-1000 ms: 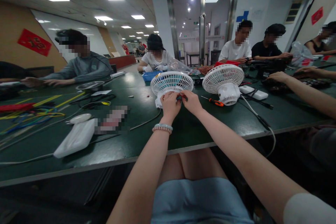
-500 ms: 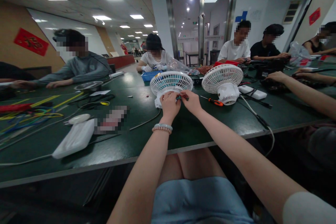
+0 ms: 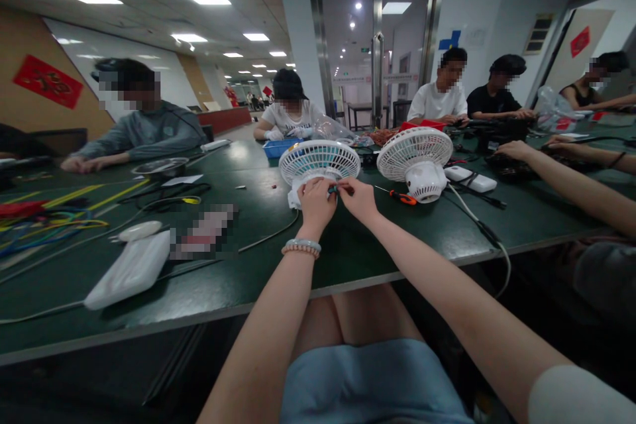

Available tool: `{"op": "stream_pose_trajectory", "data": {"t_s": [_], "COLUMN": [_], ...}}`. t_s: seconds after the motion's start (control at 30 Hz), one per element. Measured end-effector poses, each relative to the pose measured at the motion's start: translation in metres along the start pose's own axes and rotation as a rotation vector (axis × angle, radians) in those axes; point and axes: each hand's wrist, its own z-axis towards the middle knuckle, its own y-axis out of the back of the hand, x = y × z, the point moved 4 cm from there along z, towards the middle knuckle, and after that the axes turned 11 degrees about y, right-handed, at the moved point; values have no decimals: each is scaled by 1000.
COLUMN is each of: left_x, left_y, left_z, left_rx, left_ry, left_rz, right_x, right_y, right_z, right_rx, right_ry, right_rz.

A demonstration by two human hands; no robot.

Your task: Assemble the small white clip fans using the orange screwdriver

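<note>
A white fan (image 3: pixel 325 158) stands on the green table, its round slatted grille facing away from me. My left hand (image 3: pixel 317 204) is closed over the rear of this fan, fingers bent against its housing. Close beside it, my right hand (image 3: pixel 358 199) pinches at the same spot, thumb and fingers together. Between the fingertips shows a small teal piece (image 3: pixel 332 190), too small to name. The hands hide much of the fan's back. To the right stands a second white fan (image 3: pixel 416 159), and an orange-and-black screwdriver (image 3: pixel 402 197) lies between the fans.
A white power strip (image 3: pixel 470 179) lies at right. On the left are a white block-shaped thing (image 3: pixel 130 270), a computer mouse (image 3: pixel 140 231), a metal bowl (image 3: pixel 159 167) and coloured wires (image 3: pixel 54 225). A blue bin (image 3: pixel 282 148) stands beyond the fans. Several people sit around the table.
The whole view has shifted slightly, so things sit a little lower and further left. Both hands stay together at the fan's back. The person at left has drawn their hands together.
</note>
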Motion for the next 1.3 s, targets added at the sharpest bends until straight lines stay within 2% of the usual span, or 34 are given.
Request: {"op": "stream_pose_trajectory", "data": {"t_s": [0.1,0.2,0.27,0.33,0.4,0.5,0.93,1.17,1.3], "left_x": [0,0,0,0,0,-1,-1,-1,-1], "left_y": [0,1,1,2,2,3,2,2,3], "left_z": [0,0,-1,-1,-1,-1,-1,-2,-2], "left_rx": [12,19,22,23,19,14,20,28,27], "left_ry": [10,10,4,-4,-7,-2,3,-1,2], "left_rz": [11,15,13,8,6,7,18,1,-6], "right_x": [2,-3,-15,-32,-49,-65,-75,-61,-49], "right_y": [4,17,29,44,55,62,57,53,52], "right_z": [1,2,1,-3,-8,-10,-11,-9,0], "right_rx": [21,54,104,180,268,345,536,501,469], "right_ry": [19,-4,-139,-367,-560,-652,-732,-626,-483], "right_rz": [-57,-257,-479,-670,-764,-806,-904,-900,-783]}}
